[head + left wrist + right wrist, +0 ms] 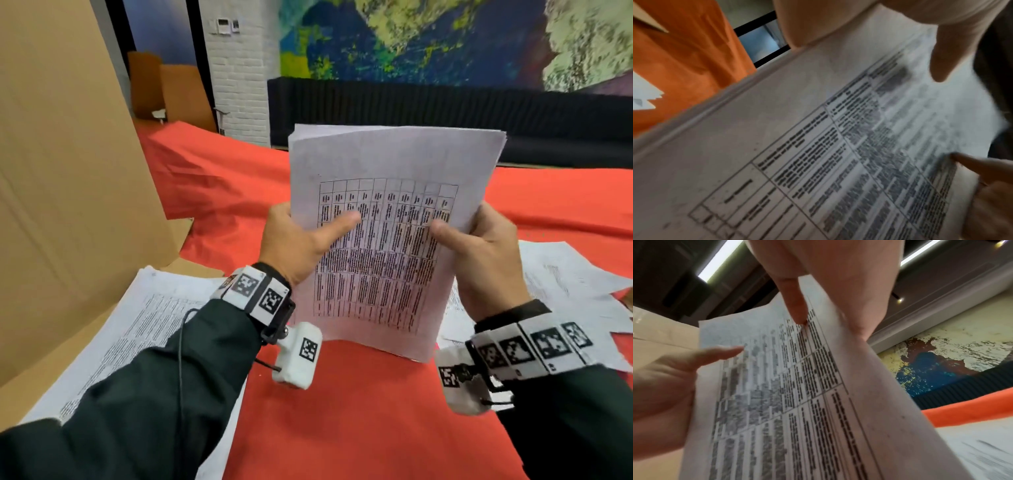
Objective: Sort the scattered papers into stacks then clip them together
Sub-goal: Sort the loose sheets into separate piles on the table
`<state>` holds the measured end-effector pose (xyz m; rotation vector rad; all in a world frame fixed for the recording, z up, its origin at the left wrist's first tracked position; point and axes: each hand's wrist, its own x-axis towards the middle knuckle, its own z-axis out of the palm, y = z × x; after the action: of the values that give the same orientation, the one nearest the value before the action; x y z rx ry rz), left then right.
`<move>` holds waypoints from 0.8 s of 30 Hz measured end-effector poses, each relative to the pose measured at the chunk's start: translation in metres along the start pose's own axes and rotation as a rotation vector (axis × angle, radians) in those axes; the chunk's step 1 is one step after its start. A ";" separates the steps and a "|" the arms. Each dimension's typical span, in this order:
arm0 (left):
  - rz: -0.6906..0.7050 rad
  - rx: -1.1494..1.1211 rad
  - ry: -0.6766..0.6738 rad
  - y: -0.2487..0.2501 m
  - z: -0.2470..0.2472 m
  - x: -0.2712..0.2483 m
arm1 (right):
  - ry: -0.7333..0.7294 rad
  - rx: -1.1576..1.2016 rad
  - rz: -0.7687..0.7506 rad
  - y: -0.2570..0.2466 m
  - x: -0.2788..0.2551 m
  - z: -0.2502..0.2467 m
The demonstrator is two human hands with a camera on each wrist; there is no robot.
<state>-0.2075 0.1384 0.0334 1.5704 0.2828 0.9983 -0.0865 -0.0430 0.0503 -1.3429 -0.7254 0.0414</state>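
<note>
Two hands, left hand (301, 240) and right hand (479, 253), grip paper stack (387, 240); table print unreadable.

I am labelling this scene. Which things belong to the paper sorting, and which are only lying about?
Job:
- held stack, gripped by left hand and right hand
- left papers
- right papers

Lying about:
- cardboard sheet
- red cloth

A surface under a red cloth (359, 428) carries printed sheets (113, 342) at the left, loose papers (561, 274) at the right, and brown cardboard (68, 171).
</note>
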 end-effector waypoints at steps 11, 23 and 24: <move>-0.119 -0.108 0.040 -0.014 -0.002 -0.006 | 0.044 -0.108 0.053 0.021 -0.003 -0.001; -0.178 0.059 0.064 -0.049 0.008 -0.020 | 0.159 -0.133 0.077 0.051 -0.011 0.009; -0.190 0.087 0.076 -0.049 0.009 -0.018 | 0.167 -0.156 0.056 0.049 -0.011 0.009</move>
<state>-0.1950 0.1335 -0.0176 1.5532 0.5244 0.9081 -0.0810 -0.0272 0.0024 -1.4962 -0.5589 -0.0840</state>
